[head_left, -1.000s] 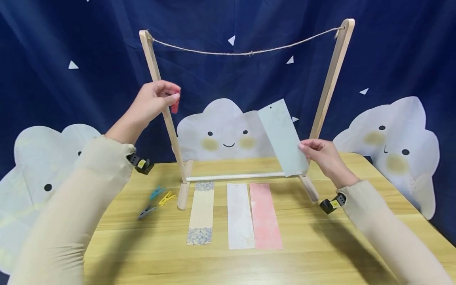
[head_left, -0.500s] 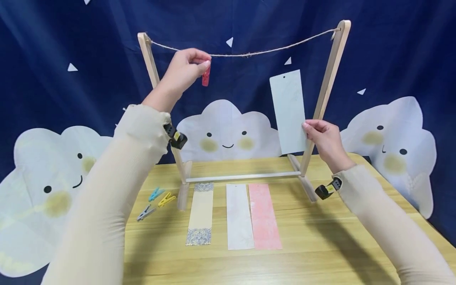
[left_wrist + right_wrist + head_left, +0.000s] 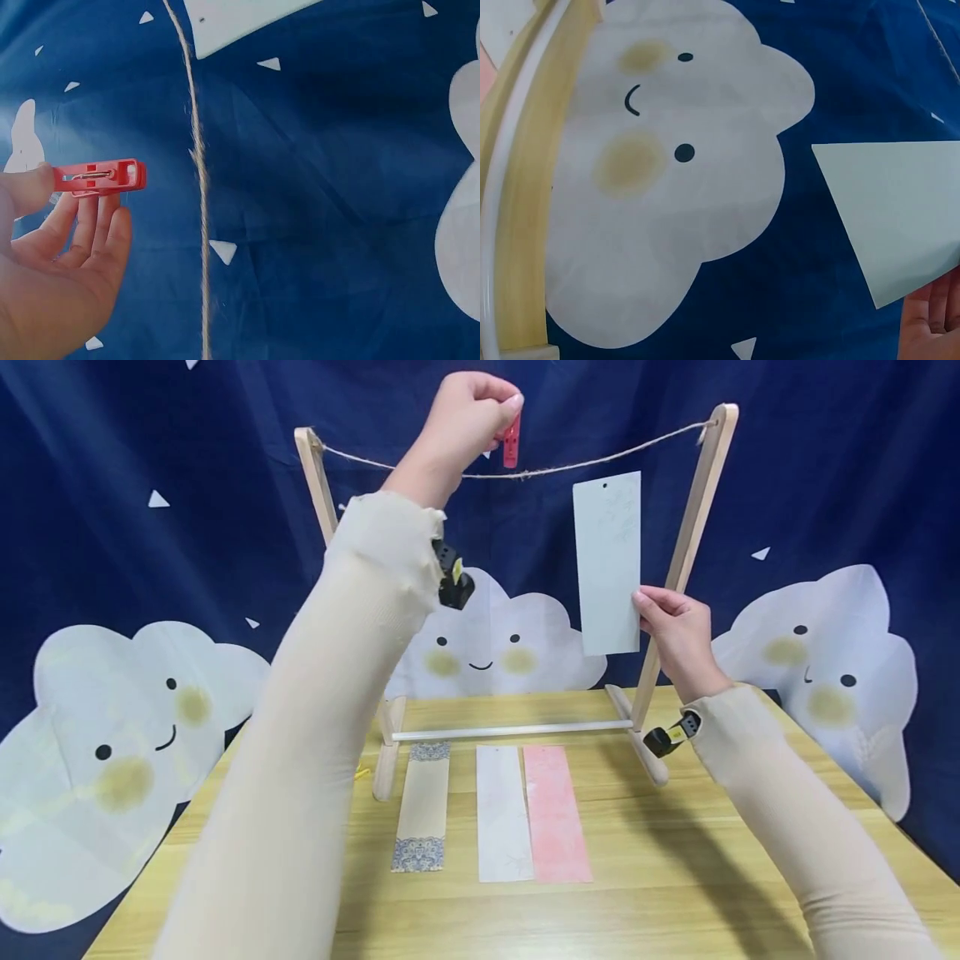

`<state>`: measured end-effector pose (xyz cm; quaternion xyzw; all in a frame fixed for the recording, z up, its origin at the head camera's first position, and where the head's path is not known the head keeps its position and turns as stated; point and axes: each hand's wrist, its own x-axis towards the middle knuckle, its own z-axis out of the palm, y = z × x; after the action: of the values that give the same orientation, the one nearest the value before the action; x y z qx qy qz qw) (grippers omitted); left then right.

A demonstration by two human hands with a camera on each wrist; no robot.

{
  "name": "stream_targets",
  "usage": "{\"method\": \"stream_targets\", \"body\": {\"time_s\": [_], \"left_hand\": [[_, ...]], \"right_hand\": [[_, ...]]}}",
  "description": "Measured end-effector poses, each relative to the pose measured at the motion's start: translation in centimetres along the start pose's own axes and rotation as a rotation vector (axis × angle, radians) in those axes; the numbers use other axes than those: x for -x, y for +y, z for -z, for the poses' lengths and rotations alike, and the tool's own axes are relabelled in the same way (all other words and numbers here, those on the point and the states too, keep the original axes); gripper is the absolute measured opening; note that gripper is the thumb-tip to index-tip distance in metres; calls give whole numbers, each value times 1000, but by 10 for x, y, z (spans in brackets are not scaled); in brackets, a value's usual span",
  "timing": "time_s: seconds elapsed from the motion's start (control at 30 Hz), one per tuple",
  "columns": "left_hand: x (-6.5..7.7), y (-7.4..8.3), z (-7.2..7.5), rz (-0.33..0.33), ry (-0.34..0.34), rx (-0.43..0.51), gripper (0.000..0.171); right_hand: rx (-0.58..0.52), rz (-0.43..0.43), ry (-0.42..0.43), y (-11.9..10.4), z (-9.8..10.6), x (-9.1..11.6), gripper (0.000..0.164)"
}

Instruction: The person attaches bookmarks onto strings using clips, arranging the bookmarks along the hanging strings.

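My left hand (image 3: pixel 468 422) pinches a red clothespin (image 3: pixel 512 442) between thumb and fingers, its nose pointing down just over the middle of the twine (image 3: pixel 570 467). In the left wrist view the clothespin (image 3: pixel 101 176) lies apart from the twine (image 3: pixel 201 172). My right hand (image 3: pixel 678 631) pinches the right edge of a pale green paper strip (image 3: pixel 609 564) with a small hole near its top. The strip hangs upright below the right half of the twine. In the right wrist view only the strip's lower part (image 3: pixel 900 202) and some fingers show.
The twine sags between two wooden posts (image 3: pixel 693 518) of a stand with a white bottom rod (image 3: pixel 517 730). On the table (image 3: pixel 645 877) lie a patterned cream strip (image 3: pixel 422 802), a white strip (image 3: pixel 504 814) and a pink strip (image 3: pixel 557 814). A yellow clothespin (image 3: pixel 363 772) is mostly behind the left sleeve.
My left hand has risen and moved right with the red clothespin, from the left post to the twine's middle. My right hand has raised the green strip and turned it from tilted to upright.
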<state>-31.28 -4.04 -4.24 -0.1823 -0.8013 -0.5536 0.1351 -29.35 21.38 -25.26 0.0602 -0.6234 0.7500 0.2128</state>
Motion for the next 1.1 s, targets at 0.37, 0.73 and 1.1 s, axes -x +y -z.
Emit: {"method": "stream_targets", "body": {"time_s": [0.37, 0.73, 1.1], "left_hand": [[-8, 17, -25, 25, -5, 87, 27], [-8, 26, -48, 32, 5, 88, 23], [-16, 24, -68, 75, 91, 66, 27]], "right_hand": [[5, -32, 47, -2, -5, -9, 21], [-52, -3, 73, 3, -14, -11, 17], [-32, -2, 107, 5, -22, -9, 21]]}}
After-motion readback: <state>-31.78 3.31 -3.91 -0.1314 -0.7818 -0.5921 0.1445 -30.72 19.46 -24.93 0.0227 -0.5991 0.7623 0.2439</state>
